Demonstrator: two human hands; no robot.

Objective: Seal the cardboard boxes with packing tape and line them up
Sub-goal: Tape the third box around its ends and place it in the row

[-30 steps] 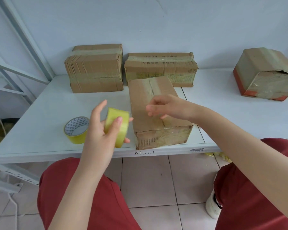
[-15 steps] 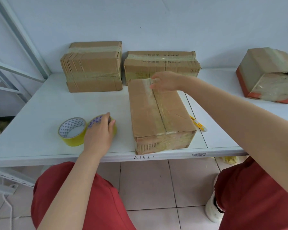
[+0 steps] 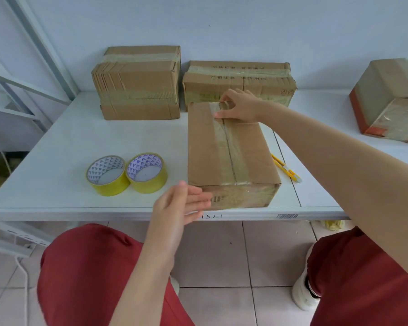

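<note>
White bench (image 3: 57, 161) against a pale blue wall, with grey metal framing at its left end and a tiled floor below, carries everything. Nearest the front edge lies a long cardboard box (image 3: 212, 156), set lengthwise away from the person, its near end level with the bench's edge. A clear tape strip (image 3: 230, 147) runs along its top seam and down over the near face. At the far end of that seam the right hand (image 3: 242, 108) has its fingers curled, thumb and forefinger pinching the tape strip at the box's far edge. The left hand (image 3: 181, 204) hovers by the box's near left corner, fingers straight and together, holding nothing; whether the fingertips touch the cardboard cannot be told. Left of the box two yellow tape rolls (image 3: 107, 176) (image 3: 147, 172) lie flat, touching each other. Just beside the box on its right lies a yellow utility knife (image 3: 285, 169). Behind it, along the wall, stand two taped boxes side by side, a taller one (image 3: 137, 85) on the left and a lower printed one (image 3: 257, 81). Well apart at the far right sits another taped box (image 3: 386, 97) with red edges, tilted. Red trousers and a white shoe show below the bench.
</note>
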